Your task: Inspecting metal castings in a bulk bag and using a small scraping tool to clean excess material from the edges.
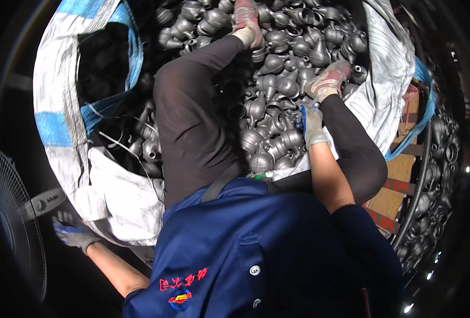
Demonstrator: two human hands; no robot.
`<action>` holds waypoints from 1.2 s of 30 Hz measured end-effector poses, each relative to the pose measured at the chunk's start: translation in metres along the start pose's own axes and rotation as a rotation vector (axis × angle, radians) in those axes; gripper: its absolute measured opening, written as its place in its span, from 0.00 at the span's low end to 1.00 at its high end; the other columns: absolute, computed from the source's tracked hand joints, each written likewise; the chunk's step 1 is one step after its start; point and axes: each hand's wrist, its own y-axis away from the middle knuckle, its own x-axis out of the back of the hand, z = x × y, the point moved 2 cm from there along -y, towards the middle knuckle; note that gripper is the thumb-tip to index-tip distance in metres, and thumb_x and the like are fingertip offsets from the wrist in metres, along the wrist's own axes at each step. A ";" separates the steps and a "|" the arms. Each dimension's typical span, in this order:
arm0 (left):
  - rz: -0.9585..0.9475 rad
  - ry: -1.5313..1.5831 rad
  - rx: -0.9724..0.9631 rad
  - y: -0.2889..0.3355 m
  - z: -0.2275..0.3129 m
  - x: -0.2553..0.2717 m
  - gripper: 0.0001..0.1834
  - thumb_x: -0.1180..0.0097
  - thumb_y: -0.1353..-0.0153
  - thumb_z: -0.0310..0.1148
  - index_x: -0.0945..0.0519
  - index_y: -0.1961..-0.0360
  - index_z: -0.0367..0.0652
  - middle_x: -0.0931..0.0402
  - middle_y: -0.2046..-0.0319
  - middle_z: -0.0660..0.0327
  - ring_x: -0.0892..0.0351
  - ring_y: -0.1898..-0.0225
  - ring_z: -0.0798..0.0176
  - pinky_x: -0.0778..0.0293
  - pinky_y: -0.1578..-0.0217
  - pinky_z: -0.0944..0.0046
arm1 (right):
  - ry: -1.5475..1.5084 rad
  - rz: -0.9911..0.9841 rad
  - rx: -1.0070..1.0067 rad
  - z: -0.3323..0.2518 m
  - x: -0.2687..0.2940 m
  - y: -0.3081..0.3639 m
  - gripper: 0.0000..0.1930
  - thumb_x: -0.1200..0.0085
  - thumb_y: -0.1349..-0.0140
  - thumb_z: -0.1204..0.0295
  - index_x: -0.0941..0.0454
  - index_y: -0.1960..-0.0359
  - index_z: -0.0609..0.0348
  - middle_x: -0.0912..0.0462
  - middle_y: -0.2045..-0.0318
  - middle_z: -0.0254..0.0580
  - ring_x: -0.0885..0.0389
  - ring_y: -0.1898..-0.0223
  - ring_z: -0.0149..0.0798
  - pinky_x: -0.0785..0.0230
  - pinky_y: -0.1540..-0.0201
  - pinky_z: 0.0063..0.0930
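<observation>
Many bulbous, metallic-grey parts

Left hand: fingers blurred | bulb-shaped metal castings: cropped at upper edge, partly hidden by trousers | left shoe: toe cropped | electric fan: outer part lost in darkness | navy shirt: cropped at lower edge
</observation>
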 end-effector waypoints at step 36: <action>-1.669 0.522 0.591 0.372 0.045 -0.343 0.12 0.55 0.33 0.33 0.27 0.55 0.38 0.24 0.68 0.58 0.28 0.72 0.71 0.29 0.72 0.73 | 1.526 -0.143 0.306 -0.016 0.030 -0.059 0.25 0.43 0.49 0.63 0.28 0.47 0.52 0.21 0.58 0.56 0.22 0.54 0.50 0.32 0.49 0.39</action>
